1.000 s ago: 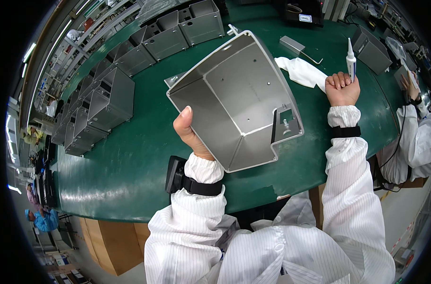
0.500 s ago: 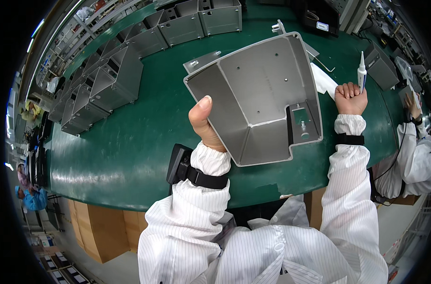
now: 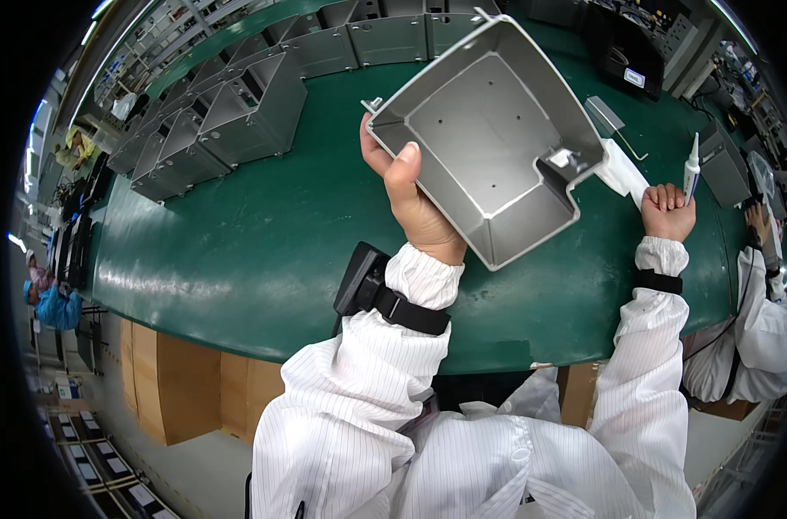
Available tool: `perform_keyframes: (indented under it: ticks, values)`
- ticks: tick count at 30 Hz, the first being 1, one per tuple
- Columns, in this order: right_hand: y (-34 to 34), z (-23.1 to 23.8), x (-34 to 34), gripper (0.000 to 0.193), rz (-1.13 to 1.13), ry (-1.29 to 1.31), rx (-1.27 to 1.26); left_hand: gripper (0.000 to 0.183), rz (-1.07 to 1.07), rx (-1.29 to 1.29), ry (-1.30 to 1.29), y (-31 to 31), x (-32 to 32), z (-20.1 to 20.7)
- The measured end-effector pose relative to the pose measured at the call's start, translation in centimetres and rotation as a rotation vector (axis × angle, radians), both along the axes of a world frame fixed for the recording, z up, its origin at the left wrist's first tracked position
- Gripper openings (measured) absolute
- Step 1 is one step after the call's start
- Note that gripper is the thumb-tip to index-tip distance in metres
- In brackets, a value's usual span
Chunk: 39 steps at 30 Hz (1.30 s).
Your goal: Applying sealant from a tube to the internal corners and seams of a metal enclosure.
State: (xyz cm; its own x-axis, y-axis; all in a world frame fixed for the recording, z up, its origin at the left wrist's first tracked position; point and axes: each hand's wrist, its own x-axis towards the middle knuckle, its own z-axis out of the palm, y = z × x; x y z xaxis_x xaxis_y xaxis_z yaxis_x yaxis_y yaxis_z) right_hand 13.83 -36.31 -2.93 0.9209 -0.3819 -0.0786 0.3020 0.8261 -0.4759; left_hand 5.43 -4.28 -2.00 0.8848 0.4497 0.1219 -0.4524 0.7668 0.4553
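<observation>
My left hand [image 3: 415, 190] grips a grey metal box [image 3: 480, 121] by its left wall, with the thumb over the rim. The box is lifted above the green table and tilted, so its open side faces me. White lines of sealant run along the inner seams, and a notch is cut in its lower right wall. At the right, my right hand [image 3: 668, 213] is closed round a white tube [image 3: 691, 177] with a pointed nozzle directed upward. A white cloth [image 3: 623, 169] lies beside that hand.
Several grey metal boxes [image 3: 255, 112] stand in a curved row at the back and left of the green table [image 3: 238, 251]. Behind the cloth lie a bent metal rod [image 3: 631, 145] and a black bin [image 3: 623, 56]. Another person's sleeve [image 3: 770, 329] is at the far right.
The box has turned in my left hand, so its inside floor faces me more squarely. My right hand still holds the tube. The whole view has shifted slightly.
</observation>
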Motion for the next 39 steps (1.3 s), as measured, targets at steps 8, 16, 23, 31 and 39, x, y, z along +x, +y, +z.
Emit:
perform_keyframes:
  ticks: [8, 16, 23, 31, 39]
  values:
    - [-0.1, -0.2, 0.2, 0.039, -0.003, 0.013, 0.01, 0.071, 0.329, -0.225, 0.191, 2.8, 0.7, 1.0]
    - [0.4, -0.1, 0.1, 0.038, -0.007, 0.022, -0.003, 0.087, 0.439, -0.294, 0.367, 3.5, 0.2, 2.7]
    - [0.6, 0.0, -0.1, 0.039, 0.011, 0.025, -0.001, 0.102, 0.177, -0.122, 0.428, 3.1, 0.3, 1.7]
    - [1.5, 0.8, -0.6, 0.042, 0.007, 0.031, 0.035, 0.06, -0.36, 0.633, 0.539, 2.9, -1.9, 4.5]
    - [2.4, 0.0, -0.4, 0.046, 0.081, 0.024, 0.069, 0.06, 0.738, 2.203, 0.117, 7.8, 1.5, 3.2]
